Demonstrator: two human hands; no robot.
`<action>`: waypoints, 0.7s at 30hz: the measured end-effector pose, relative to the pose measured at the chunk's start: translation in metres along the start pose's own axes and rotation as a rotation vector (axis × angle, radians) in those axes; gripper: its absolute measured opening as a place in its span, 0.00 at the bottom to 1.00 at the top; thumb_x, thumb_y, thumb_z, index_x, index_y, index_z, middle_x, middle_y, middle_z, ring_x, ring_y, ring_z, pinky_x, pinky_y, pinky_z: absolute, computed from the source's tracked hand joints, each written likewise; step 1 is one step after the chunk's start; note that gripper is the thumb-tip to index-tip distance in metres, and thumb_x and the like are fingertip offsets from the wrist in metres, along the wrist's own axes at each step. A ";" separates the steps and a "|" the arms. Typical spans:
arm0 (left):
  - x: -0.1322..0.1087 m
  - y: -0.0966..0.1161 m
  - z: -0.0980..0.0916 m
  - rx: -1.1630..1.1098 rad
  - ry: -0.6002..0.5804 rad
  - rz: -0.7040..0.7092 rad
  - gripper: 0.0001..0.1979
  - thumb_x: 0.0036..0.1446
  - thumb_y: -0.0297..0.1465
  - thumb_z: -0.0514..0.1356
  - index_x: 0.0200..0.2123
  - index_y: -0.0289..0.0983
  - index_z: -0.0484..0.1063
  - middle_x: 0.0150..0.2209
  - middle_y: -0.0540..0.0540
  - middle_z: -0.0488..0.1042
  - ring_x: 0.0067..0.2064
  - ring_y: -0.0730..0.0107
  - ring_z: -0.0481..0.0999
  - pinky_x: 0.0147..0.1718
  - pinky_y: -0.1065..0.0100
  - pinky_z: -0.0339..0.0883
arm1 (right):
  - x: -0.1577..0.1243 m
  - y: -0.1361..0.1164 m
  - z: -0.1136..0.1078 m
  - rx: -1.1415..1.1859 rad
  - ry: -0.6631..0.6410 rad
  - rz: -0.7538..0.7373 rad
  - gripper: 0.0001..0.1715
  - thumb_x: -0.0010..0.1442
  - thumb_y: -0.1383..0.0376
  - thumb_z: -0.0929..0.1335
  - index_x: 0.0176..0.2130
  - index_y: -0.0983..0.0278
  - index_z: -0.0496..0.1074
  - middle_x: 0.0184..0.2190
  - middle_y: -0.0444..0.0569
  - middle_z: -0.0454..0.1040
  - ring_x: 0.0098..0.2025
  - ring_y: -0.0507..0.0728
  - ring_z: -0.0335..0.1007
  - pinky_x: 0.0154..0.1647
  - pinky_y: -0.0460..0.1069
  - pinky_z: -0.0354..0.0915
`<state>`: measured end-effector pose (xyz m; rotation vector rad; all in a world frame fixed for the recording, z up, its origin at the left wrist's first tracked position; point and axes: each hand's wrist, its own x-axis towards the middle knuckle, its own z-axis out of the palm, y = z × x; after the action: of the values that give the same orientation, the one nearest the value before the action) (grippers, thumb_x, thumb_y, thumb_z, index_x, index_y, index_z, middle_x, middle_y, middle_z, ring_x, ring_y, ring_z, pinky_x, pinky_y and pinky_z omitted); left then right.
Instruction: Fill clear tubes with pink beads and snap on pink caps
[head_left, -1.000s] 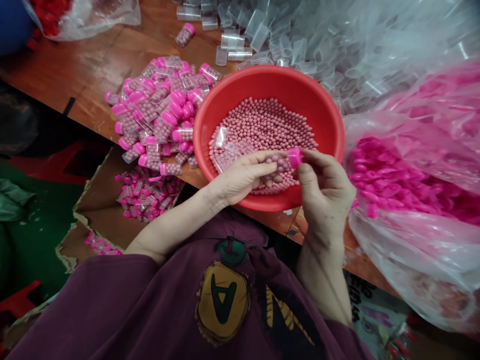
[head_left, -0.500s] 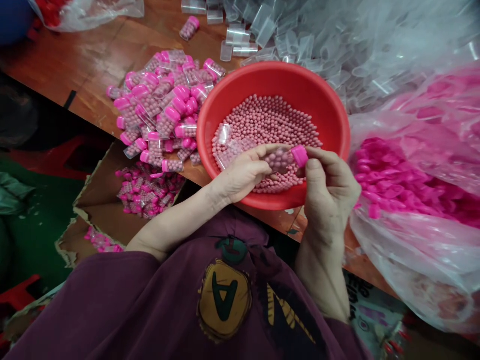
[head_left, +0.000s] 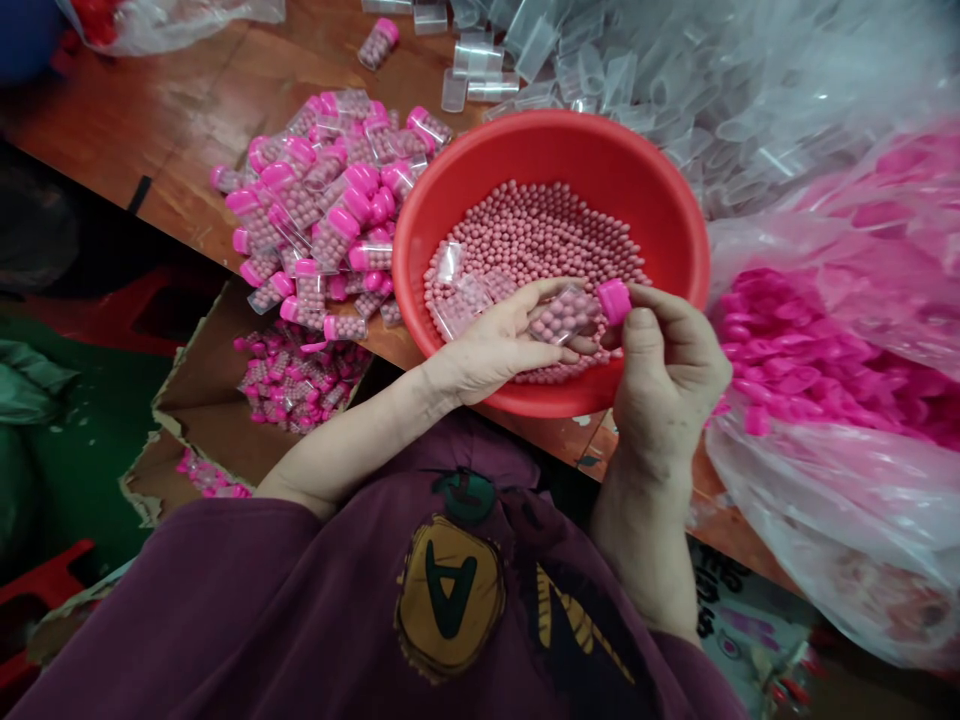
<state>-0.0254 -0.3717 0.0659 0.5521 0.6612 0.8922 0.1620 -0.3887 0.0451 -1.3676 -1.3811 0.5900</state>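
Over the basin, my left hand cradles a small clear bottle of pink beads, its fingers behind the bottle and the thumb stretched along the near side. My right hand pinches a bright pink cap between thumb and forefinger at the bottle's right end. Whether the cap is pressed fully on, I cannot tell. Loose pink beads cover the bottom of the red basin. A few clear bottles lie on the beads at the left.
Capped bead bottles are heaped left of the basin; one capped bottle lies apart. Below, a cardboard box holds more. Clear empty bottles spread behind the basin. At the right, a plastic bag holds pink caps.
My left fingers have loosened and the thumb has stretched out along the bottle, showing more of it. My right hand and the cap have shifted slightly right.
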 end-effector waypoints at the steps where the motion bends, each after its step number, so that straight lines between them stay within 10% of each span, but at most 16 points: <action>1: 0.002 -0.001 -0.001 0.004 -0.008 0.001 0.33 0.54 0.26 0.76 0.63 0.40 0.74 0.61 0.40 0.83 0.67 0.47 0.83 0.68 0.52 0.77 | 0.000 0.002 0.001 0.012 0.006 -0.009 0.12 0.77 0.51 0.74 0.56 0.46 0.87 0.45 0.46 0.85 0.39 0.61 0.80 0.45 0.61 0.78; 11: 0.004 -0.004 -0.004 0.057 -0.007 -0.015 0.33 0.58 0.31 0.74 0.65 0.39 0.73 0.60 0.37 0.83 0.57 0.52 0.88 0.63 0.50 0.80 | -0.005 0.009 0.002 0.039 -0.037 -0.007 0.15 0.80 0.52 0.70 0.59 0.45 0.84 0.54 0.50 0.85 0.59 0.68 0.84 0.61 0.68 0.81; 21: 0.001 0.001 0.002 0.052 0.036 -0.028 0.27 0.59 0.29 0.74 0.61 0.39 0.76 0.50 0.43 0.84 0.44 0.65 0.86 0.48 0.63 0.79 | -0.006 0.016 0.001 -0.026 -0.049 -0.090 0.17 0.82 0.59 0.67 0.61 0.47 0.83 0.54 0.50 0.87 0.57 0.66 0.85 0.60 0.65 0.81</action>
<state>-0.0240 -0.3703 0.0672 0.5730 0.7246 0.8619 0.1662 -0.3903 0.0291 -1.3118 -1.4860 0.5513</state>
